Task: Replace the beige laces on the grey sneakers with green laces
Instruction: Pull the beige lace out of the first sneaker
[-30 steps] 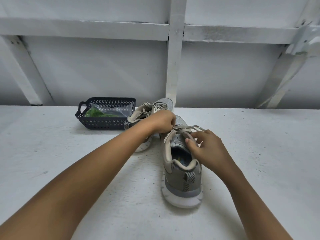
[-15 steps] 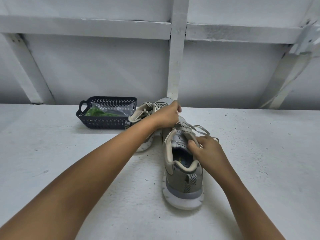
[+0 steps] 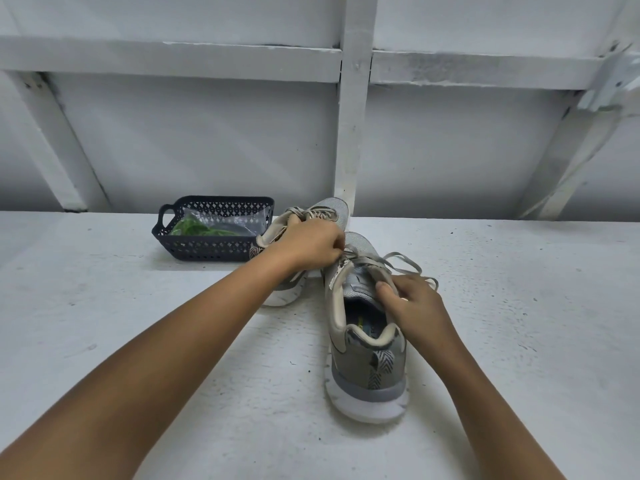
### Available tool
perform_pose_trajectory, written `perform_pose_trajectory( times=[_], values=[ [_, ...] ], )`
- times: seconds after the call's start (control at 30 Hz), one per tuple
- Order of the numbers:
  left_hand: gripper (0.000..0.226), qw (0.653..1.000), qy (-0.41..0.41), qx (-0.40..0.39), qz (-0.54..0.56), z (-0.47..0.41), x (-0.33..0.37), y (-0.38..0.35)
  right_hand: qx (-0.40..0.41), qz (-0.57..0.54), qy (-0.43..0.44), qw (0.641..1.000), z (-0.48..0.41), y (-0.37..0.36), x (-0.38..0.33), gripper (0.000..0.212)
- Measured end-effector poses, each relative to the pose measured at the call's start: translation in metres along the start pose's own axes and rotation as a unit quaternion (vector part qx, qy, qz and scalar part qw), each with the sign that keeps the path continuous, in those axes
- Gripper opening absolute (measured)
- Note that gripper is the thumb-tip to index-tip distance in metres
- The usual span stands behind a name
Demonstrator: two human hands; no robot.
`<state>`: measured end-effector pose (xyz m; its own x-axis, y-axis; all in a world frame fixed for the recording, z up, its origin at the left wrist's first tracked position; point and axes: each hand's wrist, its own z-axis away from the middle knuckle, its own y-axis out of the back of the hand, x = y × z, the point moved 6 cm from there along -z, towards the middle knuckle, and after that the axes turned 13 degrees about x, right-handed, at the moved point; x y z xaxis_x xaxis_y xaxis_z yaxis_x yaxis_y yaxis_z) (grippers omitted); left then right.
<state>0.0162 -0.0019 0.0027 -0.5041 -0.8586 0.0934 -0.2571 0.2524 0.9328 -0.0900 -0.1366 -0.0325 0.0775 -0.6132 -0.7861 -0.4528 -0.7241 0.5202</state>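
**On the desk: both hands at the near sneaker**

On the white desk (image 3: 104, 306), from the head view: near sneaker (image 3: 367, 368) upright, heel toward the camera. Left hand (image 3: 311, 242) over its front, fingers (image 3: 337, 250) curled and pinching a beige lace (image 3: 362, 259) at the eyelets, with loose loops lying off to the right. Right hand (image 3: 415, 306) gripping the collar, thumb on the tongue, fingers curled round the outer side. Just behind, partly hidden by the left hand: second sneaker (image 3: 329, 211), beige-laced. Beside that, at left: dark basket (image 3: 207, 251) holding green laces (image 3: 188, 229) in a clear bag.
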Motion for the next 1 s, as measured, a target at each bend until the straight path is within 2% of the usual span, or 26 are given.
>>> perform_pose_trajectory(
  times=[0.17,0.23,0.37,0.47,0.6,0.67,0.73,0.87,0.93,1.0],
  values=[
    [0.020,0.989,0.082,0.121,0.025,-0.006,-0.010,0.022,0.003,0.001,0.003,1.000,0.000,0.001,0.000,0.026],
    [0.022,0.986,0.092,0.141,0.017,-0.006,-0.013,0.025,0.005,0.004,0.001,1.000,-0.001,0.002,0.001,0.027],
    [0.018,0.994,0.018,0.094,0.061,-0.001,-0.002,0.020,0.011,0.004,-0.003,1.000,-0.001,0.000,0.004,0.028],
    [0.021,0.999,-0.039,0.019,-0.005,0.004,0.007,0.009,0.011,0.001,-0.005,1.000,-0.001,0.000,0.004,0.027],
    [0.025,0.998,-0.035,-0.010,-0.060,0.004,0.003,-0.003,0.010,0.001,-0.002,1.000,0.000,0.001,0.002,0.026],
    [0.027,0.995,-0.048,-0.002,-0.086,0.004,0.003,-0.003,0.007,0.003,0.000,1.000,0.000,0.001,0.002,0.025],
    [0.027,0.992,-0.050,0.039,-0.104,0.005,0.001,0.001,0.006,0.001,0.000,1.000,0.001,0.002,0.001,0.024],
    [0.023,0.981,0.048,0.170,-0.080,0.001,-0.018,0.027,0.011,-0.005,0.006,1.000,0.002,0.004,-0.003,0.029],
    [0.024,0.979,0.051,0.179,-0.079,0.001,-0.022,0.031,0.017,-0.009,0.015,1.000,0.002,0.004,-0.006,0.029],
    [0.029,0.987,0.008,0.153,-0.056,0.003,-0.016,0.027,0.019,-0.011,0.019,1.000,0.001,0.004,-0.007,0.029]
  ],
)
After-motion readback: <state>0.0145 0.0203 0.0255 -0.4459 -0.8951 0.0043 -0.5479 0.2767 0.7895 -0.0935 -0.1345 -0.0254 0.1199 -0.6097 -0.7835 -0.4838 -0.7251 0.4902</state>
